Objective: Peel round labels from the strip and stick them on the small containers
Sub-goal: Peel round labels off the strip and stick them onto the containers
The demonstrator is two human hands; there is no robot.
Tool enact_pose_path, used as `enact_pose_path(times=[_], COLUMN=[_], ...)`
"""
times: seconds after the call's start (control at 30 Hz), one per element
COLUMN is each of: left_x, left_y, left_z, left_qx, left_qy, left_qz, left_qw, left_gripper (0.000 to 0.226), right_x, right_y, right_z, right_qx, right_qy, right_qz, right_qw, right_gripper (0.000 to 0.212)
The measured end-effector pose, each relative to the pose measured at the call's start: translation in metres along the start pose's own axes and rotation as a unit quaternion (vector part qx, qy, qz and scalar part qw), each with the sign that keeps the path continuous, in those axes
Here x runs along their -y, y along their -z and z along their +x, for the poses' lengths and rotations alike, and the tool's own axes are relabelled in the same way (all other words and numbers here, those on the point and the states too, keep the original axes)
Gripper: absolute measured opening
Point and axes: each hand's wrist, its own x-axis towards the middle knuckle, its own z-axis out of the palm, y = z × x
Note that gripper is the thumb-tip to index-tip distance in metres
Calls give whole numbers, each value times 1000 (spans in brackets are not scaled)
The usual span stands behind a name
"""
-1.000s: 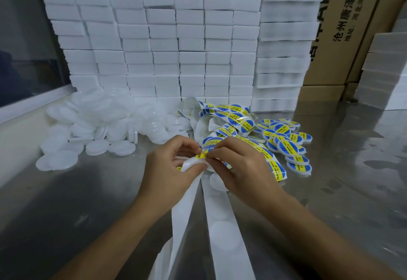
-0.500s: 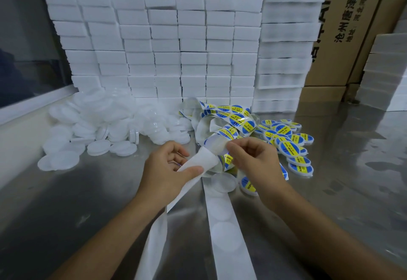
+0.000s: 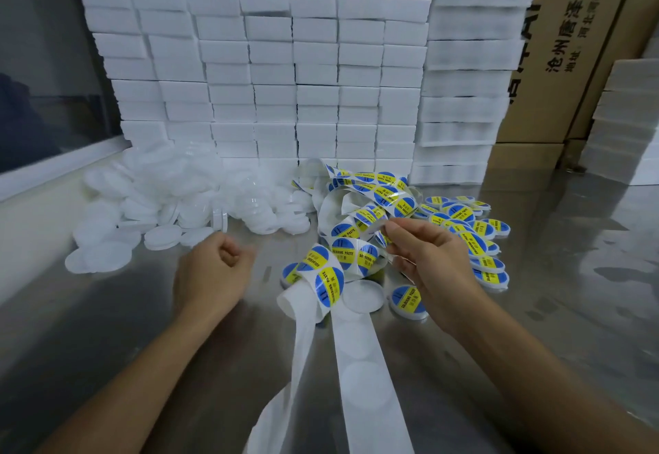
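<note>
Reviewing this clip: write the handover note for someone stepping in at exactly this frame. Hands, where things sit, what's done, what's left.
Left hand: fingers curled, holding nothing, over the metal table.
Right hand: pinches what looks like a peeled label, seen edge-on, above the label strip.
Unlabelled white containers are piled at the left; one more lies just under the strip.
Done: labelled containers are heaped at the right, with one near the right wrist.
Empty backing trails toward the person.
Left: stick the held label on a blank container, then work through the pile.
</note>
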Motion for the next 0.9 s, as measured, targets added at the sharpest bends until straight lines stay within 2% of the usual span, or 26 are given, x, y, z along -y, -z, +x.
enact_pose_path(times=[0.03,0.07,0.17,0.27,0.53,0.73,0.9], left_x=[8,16,33,35,34,32,33], left_y=[3,5,8,5,3,1,3], left_z=[5,9,19,23,23,21,23], left_qx=[2,14,88,151,172,126,73], left_qy=[-22,-36,-21,5,23,-13,-3], left_qz=[52,112,263,321,356,363,302], left_qw=[998,993,961,935,918,923,951], left_gripper=[14,16,59,72,73,59,42], right_x=[1,1,1,2,7,6,2], right_y=[1,1,2,2,4,4,4], right_z=[0,1,1,1,-2,-3,-1], right_qx=[-3,-5,1,10,25,27,5], right_qy=[1,1,4,10,37,68,136], right_qz=[-2,-5,-7,-2,-1,-23,-56], right_qw=[1000,1000,1000,1000,999,997,989], right_gripper=[7,8,12,15,15,14,8])
